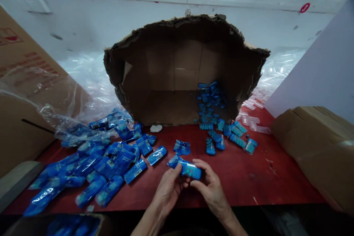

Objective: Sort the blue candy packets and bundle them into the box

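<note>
Before the torn box (177,107), both hands (189,188) pinch a blue container (190,170) (its clear side showing beads).

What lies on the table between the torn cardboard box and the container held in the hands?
A crumpled blue wrapper lies there, on the red table between the cardboard box and the held container, as the head view shows.
</note>
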Tool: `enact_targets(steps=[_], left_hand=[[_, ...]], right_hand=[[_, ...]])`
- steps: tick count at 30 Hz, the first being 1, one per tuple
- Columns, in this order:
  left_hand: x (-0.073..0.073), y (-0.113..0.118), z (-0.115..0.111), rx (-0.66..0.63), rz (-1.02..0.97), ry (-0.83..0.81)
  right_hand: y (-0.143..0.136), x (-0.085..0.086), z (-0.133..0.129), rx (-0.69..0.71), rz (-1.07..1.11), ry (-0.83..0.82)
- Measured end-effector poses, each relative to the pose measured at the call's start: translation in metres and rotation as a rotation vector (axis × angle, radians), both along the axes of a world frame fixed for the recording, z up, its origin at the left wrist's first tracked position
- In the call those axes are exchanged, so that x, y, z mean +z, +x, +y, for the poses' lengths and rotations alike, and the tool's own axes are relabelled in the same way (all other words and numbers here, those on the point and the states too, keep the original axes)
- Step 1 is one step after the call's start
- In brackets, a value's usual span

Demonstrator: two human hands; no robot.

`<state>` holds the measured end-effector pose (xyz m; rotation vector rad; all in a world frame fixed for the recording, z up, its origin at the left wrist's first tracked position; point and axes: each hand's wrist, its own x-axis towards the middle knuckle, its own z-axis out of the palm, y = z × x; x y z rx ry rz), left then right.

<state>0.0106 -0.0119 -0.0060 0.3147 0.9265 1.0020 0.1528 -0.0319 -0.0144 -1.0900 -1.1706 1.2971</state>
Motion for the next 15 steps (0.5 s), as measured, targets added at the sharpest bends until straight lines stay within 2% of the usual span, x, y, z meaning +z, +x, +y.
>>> enact_targets(steps=[4,8,11,15], left_hand=[[0.003,0.001,0.0,-0.038,-0.063,-0.06],[0.011,0.004,0.004,-0.138,-0.065,0.051],[0.015,0.004,0.005,-0.136,-0.055,0.068],[0.016,0.002,0.002,-0.164,-0.15,0.0]], right_hand=[[0.007,0.002,0.009,0.167,0.287,-0.17],[0.005,0.006,0.017,0.232,0.478,-0.257],[0.002,0.011,0.019,0.25,0.459,-0.271],[0.005,0.016,0.022,0.335,0.305,-0.277]])
